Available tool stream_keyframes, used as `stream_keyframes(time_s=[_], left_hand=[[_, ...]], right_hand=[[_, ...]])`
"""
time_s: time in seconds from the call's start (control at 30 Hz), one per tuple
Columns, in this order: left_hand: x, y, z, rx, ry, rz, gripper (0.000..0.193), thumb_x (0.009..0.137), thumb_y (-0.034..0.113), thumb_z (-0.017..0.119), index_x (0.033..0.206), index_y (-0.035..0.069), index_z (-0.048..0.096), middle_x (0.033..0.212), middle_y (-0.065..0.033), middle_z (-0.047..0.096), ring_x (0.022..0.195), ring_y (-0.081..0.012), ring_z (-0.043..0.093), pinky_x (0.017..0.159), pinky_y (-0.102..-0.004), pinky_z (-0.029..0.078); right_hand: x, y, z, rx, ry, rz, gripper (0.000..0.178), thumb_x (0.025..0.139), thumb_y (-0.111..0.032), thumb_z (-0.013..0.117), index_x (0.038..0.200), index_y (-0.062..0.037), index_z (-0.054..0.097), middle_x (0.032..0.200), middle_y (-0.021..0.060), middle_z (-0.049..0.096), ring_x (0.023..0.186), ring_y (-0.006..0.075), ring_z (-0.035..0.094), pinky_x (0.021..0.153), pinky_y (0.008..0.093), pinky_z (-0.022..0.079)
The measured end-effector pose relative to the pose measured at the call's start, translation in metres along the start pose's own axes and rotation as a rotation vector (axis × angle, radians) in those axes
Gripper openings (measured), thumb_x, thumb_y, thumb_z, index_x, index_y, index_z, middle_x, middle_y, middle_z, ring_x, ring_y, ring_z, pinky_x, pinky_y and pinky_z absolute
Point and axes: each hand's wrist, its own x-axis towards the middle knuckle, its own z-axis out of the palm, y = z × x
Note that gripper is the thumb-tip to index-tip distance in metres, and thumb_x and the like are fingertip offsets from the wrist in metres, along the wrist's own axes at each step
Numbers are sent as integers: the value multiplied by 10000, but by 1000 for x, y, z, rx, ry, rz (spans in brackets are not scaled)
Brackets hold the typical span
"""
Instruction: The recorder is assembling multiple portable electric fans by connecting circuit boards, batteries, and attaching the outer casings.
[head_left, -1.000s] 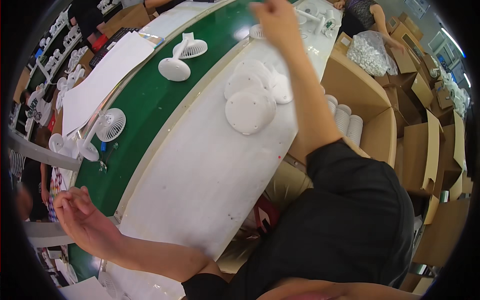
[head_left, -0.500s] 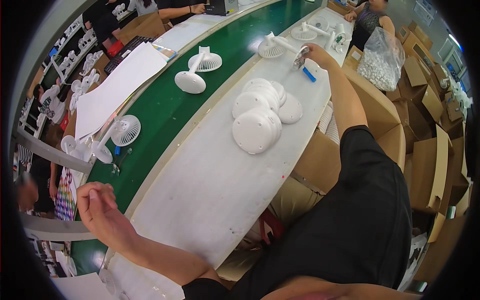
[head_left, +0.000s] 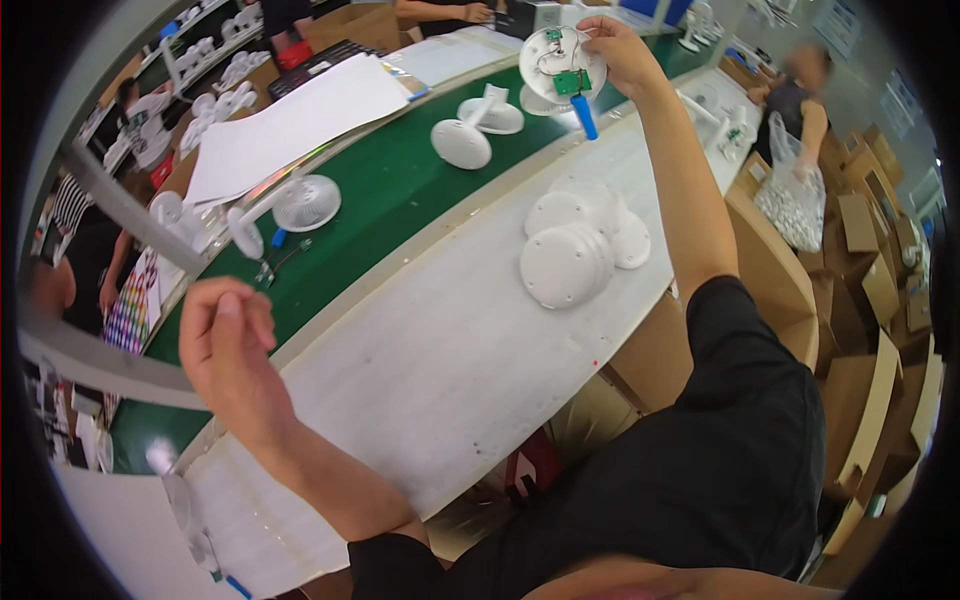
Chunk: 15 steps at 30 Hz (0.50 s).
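Note:
At the far right of the bench, my right hand (head_left: 622, 58) pinches the rim of a small white desk fan's open round base (head_left: 537, 72). The base's underside faces me, showing a green circuit board (head_left: 572, 83) and thin wires. From it hangs a blue cylindrical battery (head_left: 585, 118). The rest of that fan is mostly hidden behind the base. My left hand (head_left: 232, 350) is raised over the near left of the bench, fingers curled in, with nothing visible in them. Between my arms, several round white covers (head_left: 562, 268) lie in an overlapping pile.
On the green conveyor belt (head_left: 385, 190) rest a white fan (head_left: 462, 144) and another fan (head_left: 305, 203) with a blue battery and loose wires. White sheets (head_left: 290, 130) lie beyond. Cardboard boxes (head_left: 860, 400) crowd the right, where a person handles a bag of white parts (head_left: 795, 205).
My right hand has lifted the fan off the bench and turned its open base toward me. My left hand has risen slightly, still curled. The view has shifted, and the person at right now reaches into the bag.

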Motion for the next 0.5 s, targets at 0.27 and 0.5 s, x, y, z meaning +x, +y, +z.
stream_keyframes(time_s=[0.27, 0.5], left_hand=[[-1, -23, 35, 77, 29, -70, 512, 956, 162, 515, 1434, 55, 370, 1339, -196, 489, 1162, -240, 486, 975, -341, 406], [8, -31, 7, 316, 144, 76, 554, 910, 77, 457, 1447, 75, 325, 1371, -229, 437, 1184, -289, 470, 993, -375, 411]], right_hand=[[-142, -45, 227, 314, -5, -174, 422, 792, 96, 507, 1167, -70, 609, 978, 100, 580, 822, 150, 541, 699, 222, 440], [-186, -53, 297, 445, -325, -59, 461, 800, 110, 496, 1217, -49, 616, 1014, 87, 606, 855, 142, 542, 746, 205, 434]])
